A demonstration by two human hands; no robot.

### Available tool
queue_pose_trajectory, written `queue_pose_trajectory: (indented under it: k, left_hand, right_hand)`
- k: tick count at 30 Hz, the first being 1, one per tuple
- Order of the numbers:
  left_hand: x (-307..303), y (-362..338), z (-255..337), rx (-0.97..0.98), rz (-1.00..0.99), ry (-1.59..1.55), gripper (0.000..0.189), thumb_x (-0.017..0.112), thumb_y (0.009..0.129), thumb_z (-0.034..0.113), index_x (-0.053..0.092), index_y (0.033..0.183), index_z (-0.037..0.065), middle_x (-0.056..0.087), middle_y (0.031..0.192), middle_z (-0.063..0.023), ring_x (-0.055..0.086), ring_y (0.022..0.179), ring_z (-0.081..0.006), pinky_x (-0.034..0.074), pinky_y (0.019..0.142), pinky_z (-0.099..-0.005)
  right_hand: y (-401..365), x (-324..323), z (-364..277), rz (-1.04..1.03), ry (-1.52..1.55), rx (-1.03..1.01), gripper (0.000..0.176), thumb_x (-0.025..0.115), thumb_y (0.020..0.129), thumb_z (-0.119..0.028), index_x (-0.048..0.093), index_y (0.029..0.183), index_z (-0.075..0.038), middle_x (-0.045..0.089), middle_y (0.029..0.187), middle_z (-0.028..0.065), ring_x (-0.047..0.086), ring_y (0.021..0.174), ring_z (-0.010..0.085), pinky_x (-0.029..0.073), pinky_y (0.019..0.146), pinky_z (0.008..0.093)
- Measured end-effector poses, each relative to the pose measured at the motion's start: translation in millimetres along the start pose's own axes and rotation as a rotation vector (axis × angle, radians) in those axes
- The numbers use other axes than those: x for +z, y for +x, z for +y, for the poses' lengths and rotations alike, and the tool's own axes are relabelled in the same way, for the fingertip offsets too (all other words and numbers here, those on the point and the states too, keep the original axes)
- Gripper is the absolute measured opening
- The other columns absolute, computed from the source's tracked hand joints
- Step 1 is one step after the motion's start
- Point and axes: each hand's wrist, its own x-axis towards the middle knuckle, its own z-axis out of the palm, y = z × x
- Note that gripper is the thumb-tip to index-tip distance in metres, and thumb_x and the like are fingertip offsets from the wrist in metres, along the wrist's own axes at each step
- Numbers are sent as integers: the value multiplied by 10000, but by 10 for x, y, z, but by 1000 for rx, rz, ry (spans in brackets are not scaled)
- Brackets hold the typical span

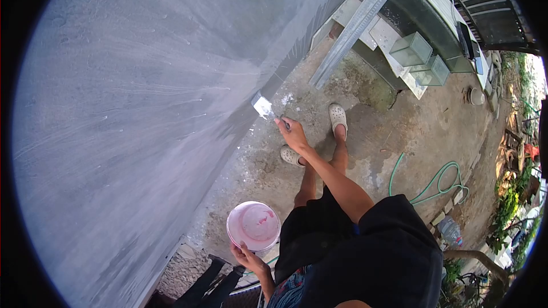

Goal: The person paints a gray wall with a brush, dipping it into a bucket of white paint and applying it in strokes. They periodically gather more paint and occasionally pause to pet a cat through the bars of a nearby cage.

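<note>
My right hand (294,135) is closed round the handle of a flat paintbrush (262,106). White paint coats the brush's bristles, which are right at the foot of the grey wall (142,91). Low on the left, my left hand (249,258) grips a pinkish-white bucket (253,226) by its side, fingers at the rim. Pale liquid shows inside the bucket, with a few pink-red smears. Streaks and drips run over the wall, and white spatters dot the concrete floor (365,162) along its base.
Beyond my feet a metal channel (362,23) leans across, near two glass tanks (411,49) on pale slabs. A green hose (436,185) lies coiled on the right, with a plastic bottle (450,231) below it. A small pot (475,96) stands farther off.
</note>
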Motion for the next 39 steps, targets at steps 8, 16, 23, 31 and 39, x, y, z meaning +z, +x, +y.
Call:
queue_pose_trajectory:
  k: [8, 16, 23, 31, 39]
  left_hand:
    - [509, 187, 366, 9, -113, -117, 421, 578, 968, 162, 490, 1323, -47, 591, 1187, -110, 537, 1070, -168, 398, 956, -304]
    - [1397, 16, 1284, 180, -317, -138, 405, 568, 969, 133, 508, 1328, -44, 609, 1161, -114, 562, 1034, -164, 442, 904, -304]
    - [2130, -616, 2070, 483, -383, -134, 349, 510, 873, 16, 587, 1206, -57, 636, 1002, -93, 574, 880, -151, 459, 810, -291]
    - [2826, -1254, 2753, 619, -560, -120, 365, 495, 790, -5, 638, 1123, -47, 562, 791, -19, 475, 685, -90, 435, 640, -252]
    - [3215, -1695, 3050, 766, -706, -54, 421, 536, 720, -2, 673, 1117, -32, 608, 767, -53, 540, 657, -113, 467, 640, -275]
  right_hand:
    - [-1273, -968, -1133, -335, -1, -225, 394, 632, 955, -328, 660, 1104, 36, 639, 745, 143, 585, 657, 189, 466, 624, 314]
    - [-1638, -2417, -2543, -534, -690, -438, 409, 532, 963, -395, 679, 1118, -47, 676, 976, 181, 655, 948, 342, 503, 764, 454]
    - [-1848, -2986, -2939, -423, -1015, -637, 373, 580, 890, -192, 622, 1251, -106, 581, 1020, 173, 645, 913, 328, 533, 742, 410]
    - [-1785, -3683, -2918, -100, -1181, -901, 395, 615, 776, -78, 615, 1162, 8, 554, 992, 154, 654, 842, 269, 540, 662, 354]
    - [-1997, -4149, -2723, -113, -1162, -590, 174, 610, 795, -96, 667, 925, 6, 634, 927, 211, 672, 809, 309, 534, 636, 387]
